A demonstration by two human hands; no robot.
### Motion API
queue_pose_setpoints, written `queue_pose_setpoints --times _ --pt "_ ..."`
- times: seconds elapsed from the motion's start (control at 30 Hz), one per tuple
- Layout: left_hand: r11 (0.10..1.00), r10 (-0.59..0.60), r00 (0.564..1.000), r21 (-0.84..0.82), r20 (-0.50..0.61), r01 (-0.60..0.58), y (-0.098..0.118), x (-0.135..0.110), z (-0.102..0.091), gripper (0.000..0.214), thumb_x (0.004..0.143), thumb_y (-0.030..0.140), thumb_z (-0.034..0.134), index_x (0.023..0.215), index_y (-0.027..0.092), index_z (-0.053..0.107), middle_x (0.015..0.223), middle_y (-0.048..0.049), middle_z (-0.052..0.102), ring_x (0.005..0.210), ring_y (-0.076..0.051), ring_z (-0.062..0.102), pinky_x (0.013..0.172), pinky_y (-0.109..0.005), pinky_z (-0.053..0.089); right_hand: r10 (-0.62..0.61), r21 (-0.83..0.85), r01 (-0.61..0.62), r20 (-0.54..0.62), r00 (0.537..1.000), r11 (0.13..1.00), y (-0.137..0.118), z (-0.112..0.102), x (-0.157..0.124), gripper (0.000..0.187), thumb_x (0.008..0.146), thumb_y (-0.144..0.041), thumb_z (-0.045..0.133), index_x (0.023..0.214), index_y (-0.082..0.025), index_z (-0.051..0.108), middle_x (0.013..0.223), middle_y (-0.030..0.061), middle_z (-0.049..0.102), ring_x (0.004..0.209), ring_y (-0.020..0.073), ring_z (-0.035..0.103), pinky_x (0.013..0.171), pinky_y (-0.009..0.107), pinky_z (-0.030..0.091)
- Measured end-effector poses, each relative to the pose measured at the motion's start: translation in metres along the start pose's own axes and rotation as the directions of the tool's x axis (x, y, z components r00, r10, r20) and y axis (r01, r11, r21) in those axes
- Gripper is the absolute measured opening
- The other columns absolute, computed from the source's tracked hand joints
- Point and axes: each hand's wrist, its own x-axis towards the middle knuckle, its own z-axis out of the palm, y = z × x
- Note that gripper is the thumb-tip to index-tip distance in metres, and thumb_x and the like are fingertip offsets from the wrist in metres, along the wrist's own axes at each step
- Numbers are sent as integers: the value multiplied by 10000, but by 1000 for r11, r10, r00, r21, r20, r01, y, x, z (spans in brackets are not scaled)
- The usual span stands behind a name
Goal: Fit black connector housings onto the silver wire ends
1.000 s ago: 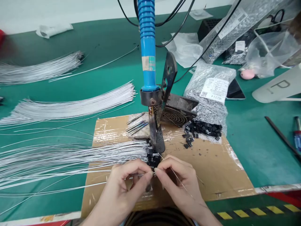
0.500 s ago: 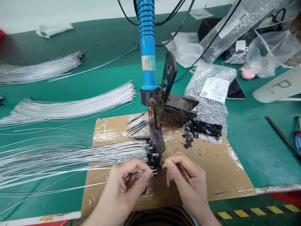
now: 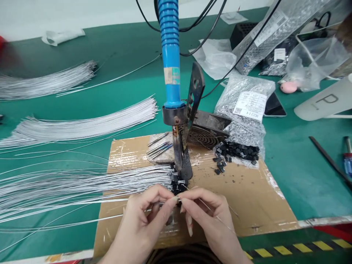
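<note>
two hands come nearly tip to tip over the cardboard (image 3: 264,209)! left hand (image 3: 147,220) pinches white wires (image 3: 159,202) between thumb and forefinger, their ends right at the fingertips, on the near side of the blue-handled iron (image 3: 172,55). right hand (image 3: 213,216), half curled, grips a thin strand (image 3: 205,204) slanting across its fingers. farther right, a clear bag (image 3: 239,86) has small black pieces (image 3: 240,151) at its mouth, others loose beside it. fingers cover the join; the upper-left bundle (image 3: 55,82) runs out of view.
</note>
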Motion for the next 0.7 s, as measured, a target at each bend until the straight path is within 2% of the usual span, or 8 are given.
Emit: queue_pose_setpoints --times 0.23,0.4,0.57,0.7 --pt "998 40 999 54 -3 -40 -4 0 0 286 982 388 673 773 203 735 614 22 539 582 -141 398 539 -264 288 1 53 -1 -1 1000 999 10 -3 3 218 864 -420 865 844 -203 863 612 -11 646 456 78 525 445 187 467" --pt "997 43 999 57 -20 -42 -3 -1 2 271 974 367 679 758 211 728 605 31 524 570 -135 375 532 -267 269 1 78 -4 47 999 997 12 -7 5 201 874 -402 861 852 -203 861 670 2 695 442 62 515 418 170 459" --pt "995 36 999 98 -5 -35 0 -1 1 279 965 364 676 740 208 728 606 26 516 563 -135 378 521 -276 261 75 62 -78 60 995 995 3 -9 6 253 855 -416 875 816 -168 845 667 5 693 446 64 527 422 176 445" --pt "988 25 1000 152 15 -27 0 -1 -2 282 961 379 674 740 218 743 614 26 496 561 -136 358 521 -280 254 124 76 -134 129 984 988 2 -14 8 264 845 -418 887 801 -162 840 651 -3 696 403 45 511 395 160 436"
